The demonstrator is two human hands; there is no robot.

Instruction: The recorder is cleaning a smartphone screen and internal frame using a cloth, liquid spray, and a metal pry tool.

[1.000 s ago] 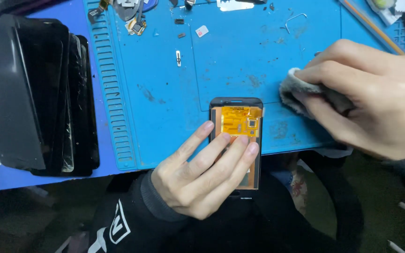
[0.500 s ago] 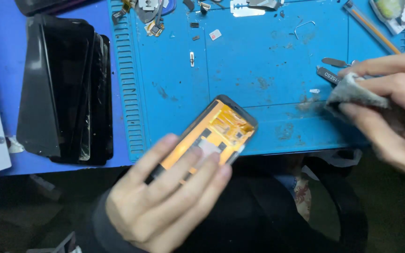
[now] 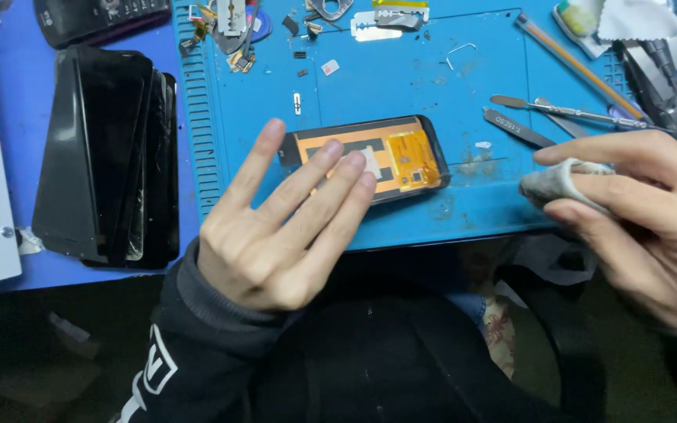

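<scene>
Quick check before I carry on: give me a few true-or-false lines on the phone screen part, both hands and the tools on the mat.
1. The phone screen part lies lengthwise across the blue mat, orange back facing up. True.
2. The left hand grips the screen part in a closed fist. False: its fingers are spread flat, fingertips resting over the part's left end.
3. The right hand pinches a wadded grey cloth. True.
4. The cloth is pressed onto the screen part. False: it is off to the part's right, apart from it.
5. A stack of dark screens sits left of the mat. True.
6. The metal tools lie left of the screen part. False: they lie to its upper right.
</scene>
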